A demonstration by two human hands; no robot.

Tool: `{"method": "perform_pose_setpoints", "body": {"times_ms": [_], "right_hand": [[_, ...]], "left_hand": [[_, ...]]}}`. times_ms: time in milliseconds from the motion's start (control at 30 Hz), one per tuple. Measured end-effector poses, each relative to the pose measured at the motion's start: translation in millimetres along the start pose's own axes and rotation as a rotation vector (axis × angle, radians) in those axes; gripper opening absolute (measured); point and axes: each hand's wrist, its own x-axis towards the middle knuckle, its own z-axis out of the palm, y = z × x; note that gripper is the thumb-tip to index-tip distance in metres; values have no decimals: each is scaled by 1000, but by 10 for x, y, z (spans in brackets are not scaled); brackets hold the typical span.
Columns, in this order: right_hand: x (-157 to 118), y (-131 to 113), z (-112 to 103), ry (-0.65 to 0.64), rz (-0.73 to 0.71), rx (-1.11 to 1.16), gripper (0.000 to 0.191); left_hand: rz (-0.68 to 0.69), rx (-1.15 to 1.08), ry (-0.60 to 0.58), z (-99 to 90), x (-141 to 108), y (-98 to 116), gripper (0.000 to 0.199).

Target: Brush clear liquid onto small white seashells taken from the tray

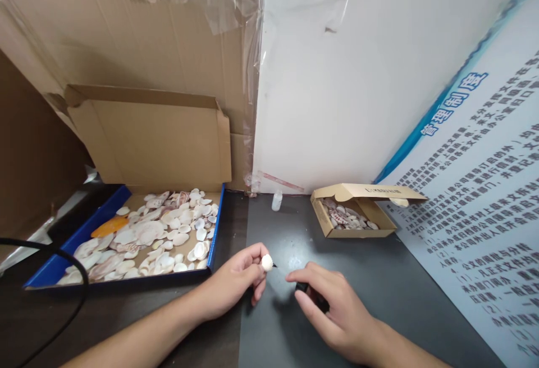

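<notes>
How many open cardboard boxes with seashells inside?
2. A large blue-sided cardboard box lies to the left of the left hand; a small tan cardboard box with black lettering sits beyond the right hand.

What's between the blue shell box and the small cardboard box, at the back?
In the head view, a small whitish bottle stands on the gray surface.

ok so on the bench [236,216] there's a box [155,143] of shells [145,233] on the left, a second box [357,233] with more shells [346,217] back right, a bottle [277,201] between them at the back, and up front a lone shell [266,262] in the left fingers [255,250], right fingers [309,275] beside it.
</notes>
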Motion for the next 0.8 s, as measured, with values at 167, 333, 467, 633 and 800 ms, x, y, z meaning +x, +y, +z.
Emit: {"method": "perform_pose_setpoints", "body": {"times_ms": [167,333,467,633,800], "right_hand": [[0,-16,-5,-24,-80,11,23],[0,-10,-1,-26,2,-23,15],[4,-5,0,-41,-75,4,24],[-2,-4,3,-61,-59,3,26],[0,5,9,3,-37,-27,28]], "left_hand": [[-12,-10,-1,-7,5,-16,11],[-13,-3,6,15,-8,23,13],[-27,-4,11,18,-13,42,11],[-21,-9,6,9,-7,21,8],[-13,-29,9,11,-4,13,12]]}}
